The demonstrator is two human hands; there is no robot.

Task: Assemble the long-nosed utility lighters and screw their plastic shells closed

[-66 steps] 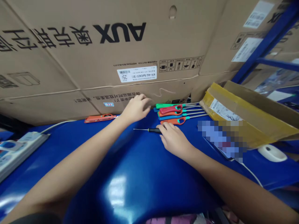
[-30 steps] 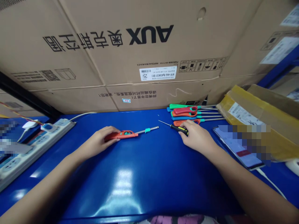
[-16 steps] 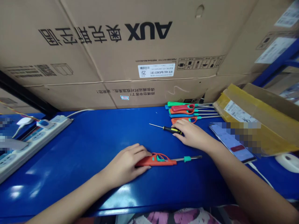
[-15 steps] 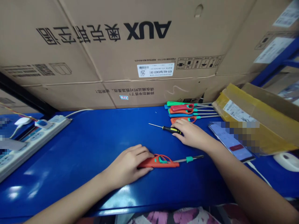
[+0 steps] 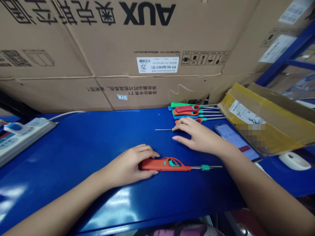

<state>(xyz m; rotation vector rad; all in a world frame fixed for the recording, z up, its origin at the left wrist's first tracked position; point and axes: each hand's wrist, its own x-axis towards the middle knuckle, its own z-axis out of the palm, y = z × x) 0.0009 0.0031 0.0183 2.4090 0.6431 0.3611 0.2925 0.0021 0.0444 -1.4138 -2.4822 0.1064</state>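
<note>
My left hand (image 5: 128,167) is closed on the handle end of a red long-nosed lighter (image 5: 169,164) that lies flat on the blue table (image 5: 81,147), its metal nozzle pointing right. My right hand (image 5: 198,136) lies just behind it, fingers curled over the handle of a small screwdriver (image 5: 163,130). Only the screwdriver's thin shaft shows, pointing left; the handle is hidden under my fingers. Just beyond my right hand sits a stack of several coloured lighters (image 5: 187,110).
A large AUX cardboard box (image 5: 123,49) walls off the back of the table. A phone (image 5: 236,139), a yellow-taped cardboard box (image 5: 258,118) and a white mouse (image 5: 294,160) are at the right. A power strip (image 5: 22,134) lies at the left.
My left hand has dragged the red lighter from the back left to the front middle of the table. My right hand stayed on the screwdriver and now covers its handle.
</note>
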